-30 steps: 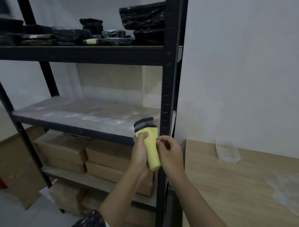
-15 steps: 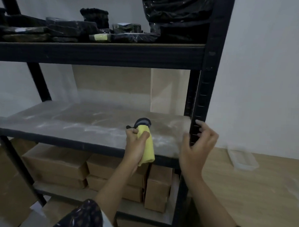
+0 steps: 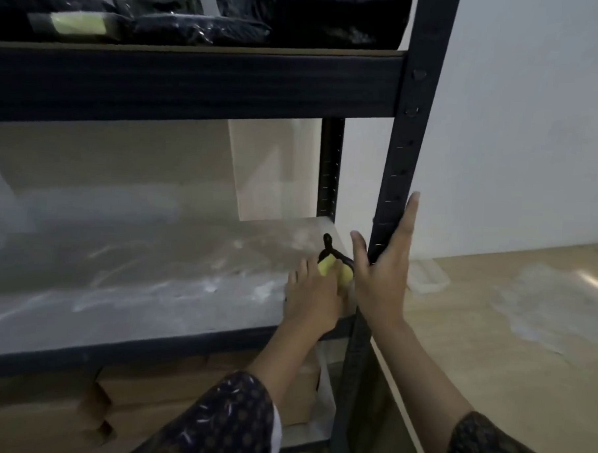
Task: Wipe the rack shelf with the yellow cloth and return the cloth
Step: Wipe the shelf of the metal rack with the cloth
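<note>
Yellow cloth [image 3: 333,270] sits balled at the right front corner of the dusty shelf [image 3: 134,280], pressed down under my left hand [image 3: 313,297]; grip closed over it, only a yellow edge and a dark trim loop showing past my fingertips, toward the back. My right hand [image 3: 384,271] is spread flat against the front upright post [image 3: 401,162], bracing, holding nothing. Risks, as I judge them: so bunched, the cloth may only smear the white dust, and a stroke toward the front edge could push it onto the cardboard boxes [image 3: 43,410] below.
</note>
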`<state>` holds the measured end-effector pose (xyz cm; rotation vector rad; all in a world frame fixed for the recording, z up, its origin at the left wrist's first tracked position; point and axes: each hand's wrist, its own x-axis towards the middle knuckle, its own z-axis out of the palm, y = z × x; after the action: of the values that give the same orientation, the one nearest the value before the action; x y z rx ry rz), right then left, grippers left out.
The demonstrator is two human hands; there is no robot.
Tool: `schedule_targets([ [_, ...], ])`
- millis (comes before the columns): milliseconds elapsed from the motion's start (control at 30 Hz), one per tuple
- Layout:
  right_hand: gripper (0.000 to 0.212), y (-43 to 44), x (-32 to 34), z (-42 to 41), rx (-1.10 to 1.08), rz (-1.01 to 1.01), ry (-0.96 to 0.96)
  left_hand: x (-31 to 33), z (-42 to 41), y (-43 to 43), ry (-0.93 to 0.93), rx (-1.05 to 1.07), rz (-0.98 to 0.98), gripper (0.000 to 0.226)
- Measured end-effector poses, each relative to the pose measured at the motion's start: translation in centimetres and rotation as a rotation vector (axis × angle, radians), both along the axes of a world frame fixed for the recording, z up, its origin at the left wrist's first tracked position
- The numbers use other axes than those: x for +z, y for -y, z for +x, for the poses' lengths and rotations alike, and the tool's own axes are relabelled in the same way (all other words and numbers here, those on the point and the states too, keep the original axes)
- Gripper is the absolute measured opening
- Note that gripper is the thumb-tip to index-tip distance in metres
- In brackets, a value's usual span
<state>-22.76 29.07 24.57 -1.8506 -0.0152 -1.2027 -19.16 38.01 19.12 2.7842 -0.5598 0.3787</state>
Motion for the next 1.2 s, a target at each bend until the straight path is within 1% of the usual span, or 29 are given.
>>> schedule_targets([
  [100, 0.077, -0.6, -1.2, 0.0, -0.146, -0.140, 0.053, -0.2, 0.6, 0.3, -0.025, -0.017, 0.086, 0.070],
  [200, 0.097, -0.8, -2.5, 0.0, -0.183, -0.173, -0.020, 0.3, 0.7, 0.5, -0.049, -0.018, 0.115, 0.072],
  [267, 0.104, -0.8, -3.0, -0.1, -0.169, -0.191, -0.059, 0.6, 0.7, 0.1, -0.058, 0.013, 0.108, 0.065],
  [333, 0.103, -0.7, -3.1, -0.1, -0.157, -0.228, -0.067, 1.0, 0.7, -0.7, -0.054, 0.062, 0.083, 0.053],
  [467, 0.112, -0.5, -3.2, -0.3, -0.142, -0.241, -0.108, 1.7, 1.4, -4.6, -0.099, 0.269, 0.089, 0.042],
  [500, 0.111, -0.5, -3.1, -0.3, -0.133, -0.234, -0.109, 2.0, 1.5, -5.6, -0.110, 0.312, 0.080, 0.040],
  [567, 0.108, -0.5, -2.9, -0.4, -0.128, -0.223, -0.102, 2.2, 1.7, -6.4, -0.108, 0.323, -0.028, 0.037],
  [633, 0.106, -0.5, -2.9, -0.3, -0.125, -0.216, -0.089, 2.4, 0.8, -4.4, -0.083, 0.215, -0.182, 0.034],
  [700, 0.108, -0.4, -3.0, -0.3, -0.123, -0.217, -0.097, 2.2, -0.7, -1.1, -0.093, 0.101, -0.245, 0.031],
  [767, 0.111, -0.3, -3.1, -0.2, -0.118, -0.220, -0.108, 1.4, -1.5, 1.3, -0.090, 0.077, -0.162, 0.034],
  [833, 0.110, -0.2, -3.1, -0.2, -0.122, -0.229, -0.108, 0.7, -1.3, 0.8, -0.048, 0.112, -0.045, 0.040],
  [933, 0.106, -0.2, -3.1, -0.1, -0.129, -0.245, -0.101, 0.6, -0.2, -3.5, -0.069, 0.261, 0.038, 0.047],
  [1033, 0.104, -0.3, -3.1, -0.1, -0.143, -0.244, -0.108, 0.7, 0.5, -8.5, -0.077, 0.416, 0.094, 0.041],
  [1133, 0.104, -0.4, -3.1, -0.1, -0.142, -0.231, -0.103, 0.9, 0.8, -11.1, -0.074, 0.511, 0.033, 0.038],
  [1167, 0.104, -0.3, -3.1, -0.2, -0.141, -0.226, -0.102, 1.0, 0.9, -10.9, -0.080, 0.502, -0.022, 0.038],
  [1200, 0.105, -0.3, -3.2, -0.2, -0.137, -0.223, -0.101, 1.0, 0.9, -9.9, -0.080, 0.450, -0.081, 0.036],
])
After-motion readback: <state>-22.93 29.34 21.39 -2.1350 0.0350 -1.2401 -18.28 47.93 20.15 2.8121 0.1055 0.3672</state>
